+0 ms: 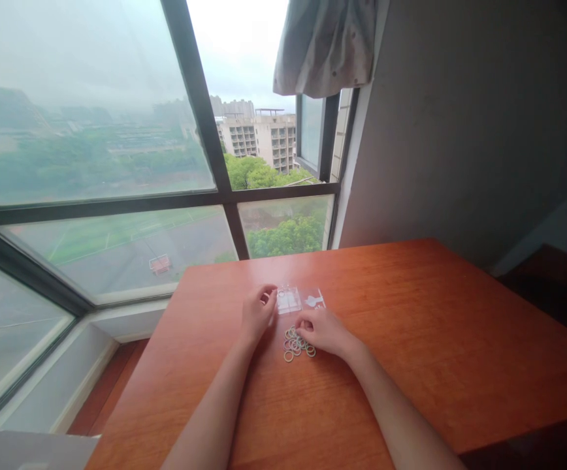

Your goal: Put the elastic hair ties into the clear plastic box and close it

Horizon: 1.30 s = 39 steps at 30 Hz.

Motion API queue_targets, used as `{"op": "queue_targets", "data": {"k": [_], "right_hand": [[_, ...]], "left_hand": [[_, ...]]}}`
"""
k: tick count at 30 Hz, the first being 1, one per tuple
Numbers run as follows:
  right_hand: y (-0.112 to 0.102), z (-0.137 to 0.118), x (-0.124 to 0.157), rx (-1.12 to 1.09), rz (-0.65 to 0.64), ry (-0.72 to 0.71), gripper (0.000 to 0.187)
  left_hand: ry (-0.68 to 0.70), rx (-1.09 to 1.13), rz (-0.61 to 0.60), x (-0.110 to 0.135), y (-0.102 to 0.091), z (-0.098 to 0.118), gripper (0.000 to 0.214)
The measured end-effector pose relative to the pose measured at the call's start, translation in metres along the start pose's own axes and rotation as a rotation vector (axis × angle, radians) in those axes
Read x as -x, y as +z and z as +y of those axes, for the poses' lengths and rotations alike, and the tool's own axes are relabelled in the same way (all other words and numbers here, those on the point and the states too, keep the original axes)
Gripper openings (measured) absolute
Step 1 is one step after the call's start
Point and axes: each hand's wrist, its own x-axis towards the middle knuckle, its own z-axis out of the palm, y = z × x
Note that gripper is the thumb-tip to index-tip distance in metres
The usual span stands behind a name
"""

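A clear plastic box with compartments stands on the table, its transparent lid laid open to the right. One small ring seems to lie in a back compartment. My left hand is curled at the box's left side, thumb and fingers closed against its edge. In front of the box lies a loose pile of small pale rings, in greenish, white and pinkish tones. Over the pile's right side is my right hand, its thumb and forefinger pinched together at the rings; the fingertips partly hide what they hold.
The reddish-brown wooden table reaches far to the right. Its back edge meets a dark-framed window, with one pane open under a bunched curtain. A grey wall rises at the right.
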Motion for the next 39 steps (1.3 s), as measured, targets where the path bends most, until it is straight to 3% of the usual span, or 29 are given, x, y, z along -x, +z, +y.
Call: {"op": "queue_targets", "data": {"k": [6, 13, 19, 25, 39], "right_hand": [[0.001, 0.006, -0.003, -0.104, 0.049, -0.029, 0.010], [-0.001, 0.010, -0.009, -0.243, 0.329, 0.020, 0.011], [-0.005, 0.009, -0.009, -0.365, 0.428, 0.042, 0.016], [-0.002, 0.010, -0.009, -0.476, 0.418, 0.022, 0.019], [0.004, 0.013, -0.013, -0.526, 0.389, 0.034, 0.016]], "left_hand": [[0.022, -0.006, -0.011, 0.001, -0.001, 0.002, 0.022], [0.036, 0.025, -0.018, 0.002, -0.003, 0.011, 0.022], [0.142, 0.073, -0.217, 0.004, -0.001, 0.022, 0.022], [0.198, 0.088, -0.360, 0.008, 0.009, 0.031, 0.018], [0.166, 0.103, -0.243, 0.002, 0.003, 0.022, 0.015]]}}
